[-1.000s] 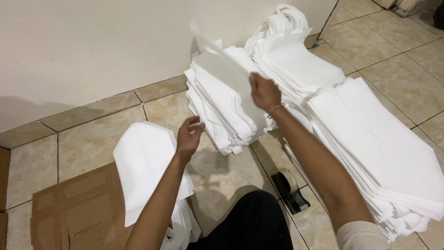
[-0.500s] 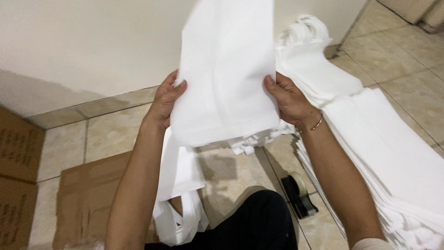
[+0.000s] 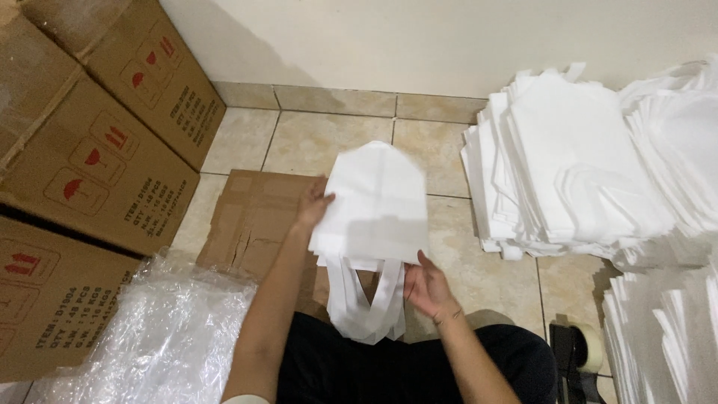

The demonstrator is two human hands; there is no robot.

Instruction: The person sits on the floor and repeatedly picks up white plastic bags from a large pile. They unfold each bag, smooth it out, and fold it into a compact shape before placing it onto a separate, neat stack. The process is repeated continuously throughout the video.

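Beige tiled floor [image 3: 329,142], flattened cardboard [image 3: 250,217], stacked boxes [image 3: 97,150], cream wall [image 3: 419,37]

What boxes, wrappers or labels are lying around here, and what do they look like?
Stacked cardboard boxes: far left, brown, with red handling symbols and dark print on their sides.
Flattened cardboard sheet: on the tiles beside the boxes, brown, creased.
Clear plastic wrap: lower left, crumpled, see-through.
Tape dispenser: lower right, dark, holding a pale roll.
No screens or signs.
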